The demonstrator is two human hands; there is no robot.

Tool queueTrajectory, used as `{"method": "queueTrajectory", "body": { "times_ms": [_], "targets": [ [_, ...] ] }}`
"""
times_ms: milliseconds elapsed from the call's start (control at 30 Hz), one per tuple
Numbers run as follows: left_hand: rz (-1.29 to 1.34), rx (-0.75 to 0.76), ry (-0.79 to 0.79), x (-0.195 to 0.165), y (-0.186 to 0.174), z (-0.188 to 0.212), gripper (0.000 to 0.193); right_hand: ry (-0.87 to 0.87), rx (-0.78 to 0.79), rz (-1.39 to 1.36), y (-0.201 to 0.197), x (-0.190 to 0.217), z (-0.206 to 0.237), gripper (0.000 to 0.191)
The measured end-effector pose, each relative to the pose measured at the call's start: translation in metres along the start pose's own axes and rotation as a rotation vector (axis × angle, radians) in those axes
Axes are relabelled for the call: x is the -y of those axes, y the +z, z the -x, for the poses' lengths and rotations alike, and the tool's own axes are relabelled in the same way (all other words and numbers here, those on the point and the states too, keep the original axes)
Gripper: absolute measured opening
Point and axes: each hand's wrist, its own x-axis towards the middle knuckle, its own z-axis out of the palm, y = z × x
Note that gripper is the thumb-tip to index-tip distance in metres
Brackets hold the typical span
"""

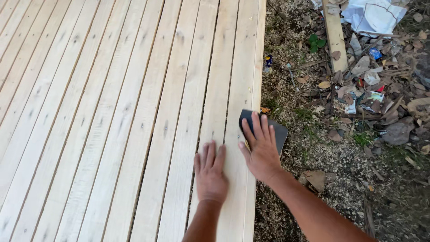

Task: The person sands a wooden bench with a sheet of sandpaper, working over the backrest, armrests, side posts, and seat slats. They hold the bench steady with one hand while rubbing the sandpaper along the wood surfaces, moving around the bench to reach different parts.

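Two hands: left hand (pixel 210 172) flat, open on planks (pixel 112 112); right hand (pixel 261 145) pressing one dark sandpaper sheet (pixel 275 130) at the deck's right edge, fingers spread. About ten planks side by side. Beyond the edge: sawdust ground (pixel 313 148), leaf and paper litter (pixel 371 85), one loose board (pixel 335 33).

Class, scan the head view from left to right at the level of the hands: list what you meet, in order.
Pale wooden slats → left hand flat on the boards → right hand pressing a dark sanding sheet at the edge → sawdust-strewn ground → dry leaves and litter.
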Motion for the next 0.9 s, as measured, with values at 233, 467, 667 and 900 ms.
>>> {"method": "queueTrajectory", "body": {
  "times_ms": [233, 467, 667, 900],
  "targets": [
    [-0.114, 0.038, -0.082, 0.012, -0.013, 0.008, 0.060, -0.194, -0.076, -0.210, 0.044, 0.042, 0.162, 0.070],
    [-0.159, 0.008, -0.053, 0.016, -0.006, 0.014, 0.061, -0.013, -0.096, -0.269, -0.004, 0.023, 0.016, 0.055],
    [-0.160, 0.034, -0.030, 0.017, -0.004, 0.012, 0.061, -0.058, -0.113, -0.257, 0.007, 0.055, 0.095, 0.065],
    [-0.157, 0.010, -0.012, 0.018, 0.000, 0.014, 0.069, 0.184, -0.080, -0.465, 0.016, 0.010, 0.012, 0.084]
  ]
}}
